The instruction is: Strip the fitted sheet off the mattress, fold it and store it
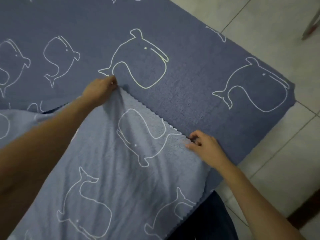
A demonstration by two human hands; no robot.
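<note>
A blue sheet (199,94) printed with white whale outlines lies spread flat, its far corner at the right over the floor. A paler part of the sheet, its underside up, is folded over the darker part and ends in a zigzag edge (152,111). My left hand (101,89) pinches that edge at its far end. My right hand (204,147) pinches the same edge nearer to me, at the right. The mattress itself is hidden under the fabric.
Pale floor tiles (277,135) run along the right side. A metal furniture leg (310,26) stands at the top right. Dark trousers (207,220) show at the bottom, and a dark wooden edge (306,210) sits at the lower right.
</note>
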